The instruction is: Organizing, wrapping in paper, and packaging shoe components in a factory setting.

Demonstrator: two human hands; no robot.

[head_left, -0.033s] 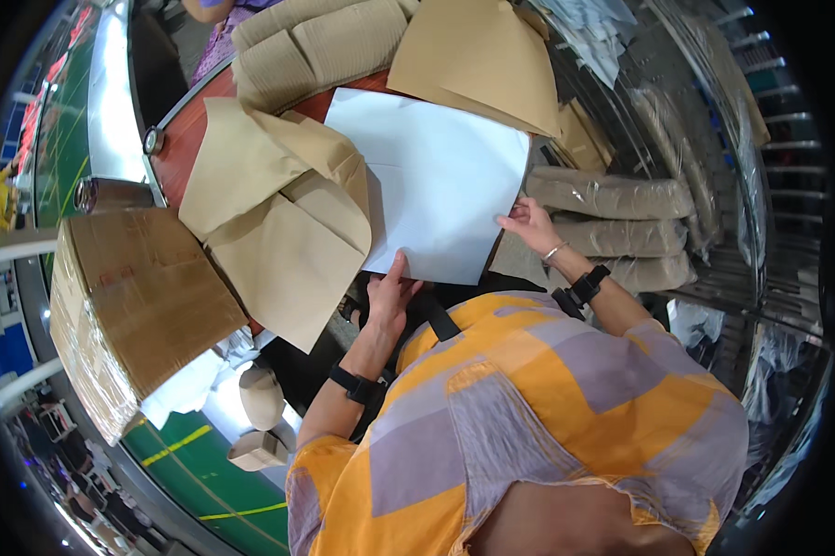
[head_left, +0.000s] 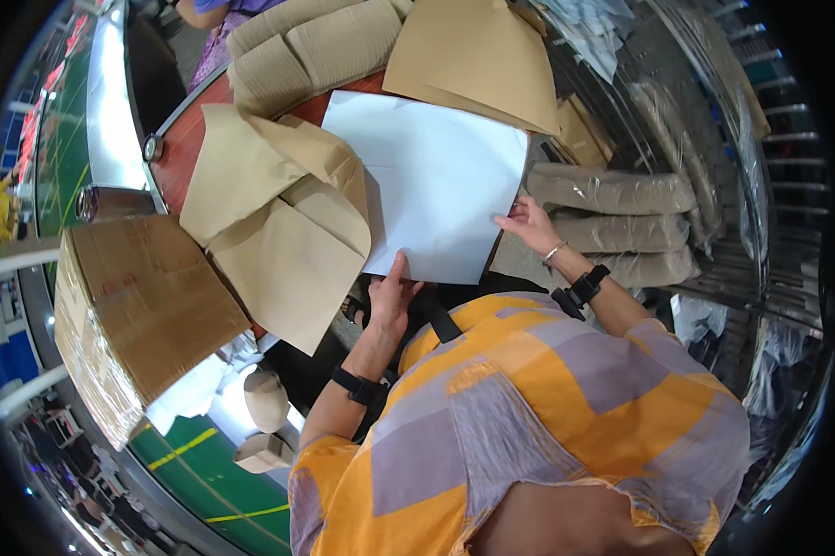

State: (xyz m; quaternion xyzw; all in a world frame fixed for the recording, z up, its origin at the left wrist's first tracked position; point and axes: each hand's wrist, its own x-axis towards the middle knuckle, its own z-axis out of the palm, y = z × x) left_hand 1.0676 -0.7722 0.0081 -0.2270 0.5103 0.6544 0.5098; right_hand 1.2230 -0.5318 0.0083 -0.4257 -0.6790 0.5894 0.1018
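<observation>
A large white sheet (head_left: 436, 176) lies flat on a red-brown table (head_left: 188, 139). My left hand (head_left: 391, 295) grips the sheet's near edge, thumb on top. My right hand (head_left: 528, 222) holds the sheet's right edge with its fingertips. Both wrists wear black bands. Crumpled brown paper sheets (head_left: 283, 222) lie just left of the white sheet and overlap its left side. Another brown paper sheet (head_left: 473, 56) covers its far edge.
A taped cardboard box (head_left: 139, 306) stands at the left. Plastic-wrapped bundles of brown paper (head_left: 612, 190) are stacked at the right, and more bundles (head_left: 315, 42) lie at the far end. Another person (head_left: 215, 18) stands beyond the table. Green floor (head_left: 213, 463) shows below.
</observation>
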